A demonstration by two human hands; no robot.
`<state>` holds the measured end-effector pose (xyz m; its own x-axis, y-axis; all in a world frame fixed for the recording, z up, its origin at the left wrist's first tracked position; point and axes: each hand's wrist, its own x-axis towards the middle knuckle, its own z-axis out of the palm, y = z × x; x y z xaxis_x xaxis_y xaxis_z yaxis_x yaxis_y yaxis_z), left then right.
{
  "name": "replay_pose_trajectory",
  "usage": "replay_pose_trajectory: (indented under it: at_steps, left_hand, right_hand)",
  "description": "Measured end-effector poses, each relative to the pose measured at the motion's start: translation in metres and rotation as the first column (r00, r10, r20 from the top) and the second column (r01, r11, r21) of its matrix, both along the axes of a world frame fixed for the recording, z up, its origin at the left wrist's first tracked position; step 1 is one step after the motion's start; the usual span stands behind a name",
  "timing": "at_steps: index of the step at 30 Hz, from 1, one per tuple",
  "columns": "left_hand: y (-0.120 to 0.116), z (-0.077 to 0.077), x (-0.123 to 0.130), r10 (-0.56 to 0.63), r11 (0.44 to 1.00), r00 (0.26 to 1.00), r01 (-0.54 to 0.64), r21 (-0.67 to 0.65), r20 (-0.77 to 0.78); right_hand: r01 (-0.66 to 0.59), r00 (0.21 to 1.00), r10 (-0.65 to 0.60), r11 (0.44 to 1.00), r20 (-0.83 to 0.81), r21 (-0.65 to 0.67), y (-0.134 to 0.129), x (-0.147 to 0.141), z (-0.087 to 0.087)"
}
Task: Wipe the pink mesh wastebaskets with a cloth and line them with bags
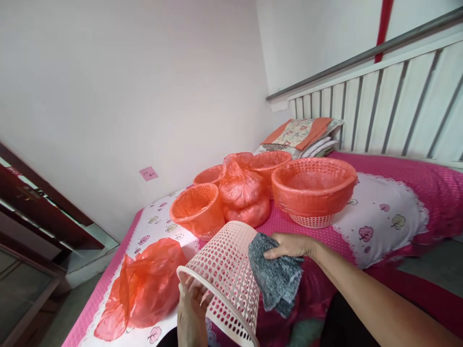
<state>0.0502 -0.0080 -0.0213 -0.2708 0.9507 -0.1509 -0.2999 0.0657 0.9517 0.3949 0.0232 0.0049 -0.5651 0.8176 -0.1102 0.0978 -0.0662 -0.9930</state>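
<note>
A white perforated plastic basket (231,255) lies tilted on its side above the bed, its open rim facing down and left. My left hand (193,308) reaches into its mouth, fingers spread against the inside and thumb by the rim. In my right hand (287,246) a grey, fuzzy cloth (273,274) is gripped, touching the outside of the basket near its base. Just behind stand an orange-lined basket (195,207), a tied orange plastic bag (244,188) and a larger basket with an orange liner (313,185).
Two more orange-lined baskets (271,161) (209,175) stand at the back. A crumpled orange bag (148,284) lies at the left on the pink and white bedspread (383,207). Folded bedding (298,135) sits by the white slatted headboard (390,96). The wall runs behind.
</note>
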Motion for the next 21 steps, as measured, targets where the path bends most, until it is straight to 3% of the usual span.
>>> replay_pose_trajectory:
  at_steps: [3,7,11,14,17,19,21]
  left_hand:
    - [-0.012,0.021,0.024,-0.037,0.998,0.999,0.036,-0.048,-0.015]
    - [-0.014,0.041,0.047,-0.096,0.994,0.987,0.102,0.044,-0.126]
    - [-0.001,0.043,0.053,-0.167,0.977,0.974,0.184,0.107,-0.152]
    - [0.013,0.037,0.046,-0.138,0.977,0.963,0.17,0.126,-0.231]
    - [0.017,0.039,0.036,0.061,0.981,0.907,0.023,0.193,-0.417]
    - [0.01,0.044,0.034,0.285,0.94,0.789,-0.121,0.318,-0.544]
    - [-0.003,0.05,0.036,0.369,0.903,0.707,-0.119,0.414,-0.603]
  right_hand:
    - [0.116,0.979,-0.123,0.992,-0.165,-0.052,0.003,0.009,-0.003]
    - [0.316,0.865,-0.336,0.942,-0.374,-0.115,0.005,0.017,-0.002]
    - [0.45,0.676,-0.473,0.872,-0.565,-0.192,0.008,0.02,0.002]
    - [0.454,0.614,-0.496,0.858,-0.614,-0.24,0.011,0.022,0.003]
    - [0.434,0.638,-0.494,0.865,-0.591,-0.254,0.01,0.021,0.002]
    - [0.404,0.707,-0.452,0.889,-0.543,-0.214,0.005,0.018,0.002]
    - [0.402,0.782,-0.399,0.91,-0.479,-0.102,-0.002,0.011,0.002]
